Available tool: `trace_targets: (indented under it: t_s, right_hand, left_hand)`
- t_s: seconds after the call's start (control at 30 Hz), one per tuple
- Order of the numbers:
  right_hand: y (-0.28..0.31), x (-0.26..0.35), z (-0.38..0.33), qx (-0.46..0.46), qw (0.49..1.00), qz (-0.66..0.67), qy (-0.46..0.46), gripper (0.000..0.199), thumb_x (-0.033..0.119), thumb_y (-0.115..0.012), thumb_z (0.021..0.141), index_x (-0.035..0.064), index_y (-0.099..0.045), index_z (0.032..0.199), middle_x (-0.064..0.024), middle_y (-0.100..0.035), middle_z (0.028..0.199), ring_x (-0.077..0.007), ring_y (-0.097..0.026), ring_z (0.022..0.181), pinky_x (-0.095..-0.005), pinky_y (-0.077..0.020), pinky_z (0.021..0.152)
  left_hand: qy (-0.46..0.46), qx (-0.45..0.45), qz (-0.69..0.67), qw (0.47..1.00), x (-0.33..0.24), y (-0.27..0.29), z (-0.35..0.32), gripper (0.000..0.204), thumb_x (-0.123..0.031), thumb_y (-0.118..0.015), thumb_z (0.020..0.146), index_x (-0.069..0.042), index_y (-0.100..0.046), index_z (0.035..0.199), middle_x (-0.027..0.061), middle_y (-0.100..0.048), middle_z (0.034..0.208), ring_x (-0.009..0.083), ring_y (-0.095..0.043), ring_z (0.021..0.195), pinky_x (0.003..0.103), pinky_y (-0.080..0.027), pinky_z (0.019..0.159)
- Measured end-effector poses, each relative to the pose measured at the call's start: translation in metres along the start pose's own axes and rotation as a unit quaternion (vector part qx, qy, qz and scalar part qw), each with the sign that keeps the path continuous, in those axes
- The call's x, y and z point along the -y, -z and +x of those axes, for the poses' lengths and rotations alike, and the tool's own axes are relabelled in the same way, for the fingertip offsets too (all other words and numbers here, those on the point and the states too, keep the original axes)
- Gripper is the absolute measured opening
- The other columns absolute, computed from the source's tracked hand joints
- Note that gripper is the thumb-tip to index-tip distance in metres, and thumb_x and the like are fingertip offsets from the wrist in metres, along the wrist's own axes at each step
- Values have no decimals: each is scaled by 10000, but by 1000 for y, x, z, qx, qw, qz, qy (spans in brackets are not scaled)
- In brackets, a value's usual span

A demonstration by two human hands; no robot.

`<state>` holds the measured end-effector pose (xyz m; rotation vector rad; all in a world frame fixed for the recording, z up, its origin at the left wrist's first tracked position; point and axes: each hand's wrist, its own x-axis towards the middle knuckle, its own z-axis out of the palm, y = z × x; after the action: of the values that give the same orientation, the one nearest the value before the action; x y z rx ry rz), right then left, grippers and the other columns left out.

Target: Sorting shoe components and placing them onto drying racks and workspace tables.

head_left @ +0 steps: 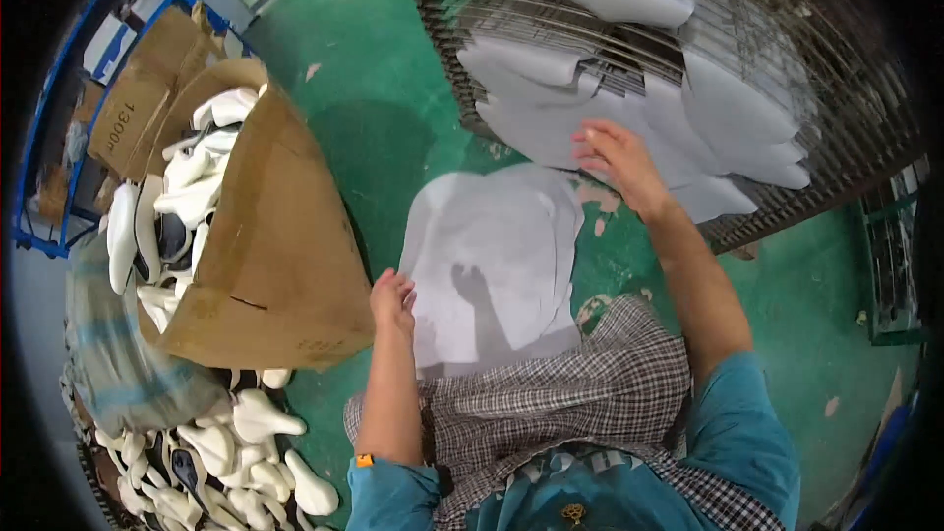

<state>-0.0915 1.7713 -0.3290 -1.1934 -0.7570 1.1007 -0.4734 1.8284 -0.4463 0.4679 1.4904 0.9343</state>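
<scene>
My left hand (393, 301) hovers at the left edge of a stack of flat, pale grey sheets (487, 236) with rounded outlines. Its fingers are loosely bent, with nothing seen in them. In front of a wire rack (733, 221), my right hand (619, 162) is held out with its fingers apart and nothing in them. Behind that hand, more grey rounded sheets (600, 118) lie overlapping on the rack's wires. A hand's shadow falls across the stack, which lies just beyond my checked apron (551, 393). What supports the stack is hidden.
To the left stands a big open cardboard box (280, 236) full of white, saddle-shaped pieces (202, 172). More such pieces (261, 418) are heaped at the lower left beside a wrapped sack (138, 344). A blue shelf (44, 138) holds cartons; the floor (359, 138) is green.
</scene>
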Motion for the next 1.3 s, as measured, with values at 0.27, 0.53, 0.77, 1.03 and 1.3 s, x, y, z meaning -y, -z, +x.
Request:
trace_targets:
  t_s: [0.27,0.53,0.77,1.03,1.3]
  right_hand:
    - [20,113,22,-232,938,97,236,513,137,-571,794,-41,-317,1203,-149,-518,1005,-192,-572,735,-275,-488,646]
    - [14,131,42,-223,962,143,73,258,162,-640,746,58,-435,863,-67,-516,720,-173,-543,572,-270,-462,472]
    - [0,146,49,-181,959,179,123,284,152,-620,760,11,-427,914,-105,-535,820,-207,-568,651,-299,-483,563]
    - [-32,158,68,-174,967,153,108,178,73,-423,827,-64,-387,935,-188,-545,820,-237,-601,576,-282,-484,450]
    - [-60,166,94,-93,984,91,124,165,53,-480,801,-58,-432,914,-147,-530,844,-242,-594,702,-303,-483,544]
  left_hand:
    - [-126,378,-81,914,-161,-227,-82,389,-148,-542,796,-1,-412,1131,135,-514,1063,255,-536,861,328,-446,747]
    - [-78,424,-178,885,-239,-364,-130,522,-187,-496,819,-25,-231,1238,181,-362,1195,359,-464,903,407,-435,711]
    - [-88,290,-96,948,-262,-390,-142,666,-283,-606,727,-10,-204,1184,198,-367,970,321,-423,743,407,-434,593]
    - [-45,316,-108,942,-268,-391,-135,474,-352,-667,654,-86,-417,956,53,-439,637,157,-424,489,266,-377,451]
    - [-58,381,-86,919,-258,-392,-112,314,-345,-628,745,-90,-524,895,49,-526,792,187,-446,696,327,-392,573]
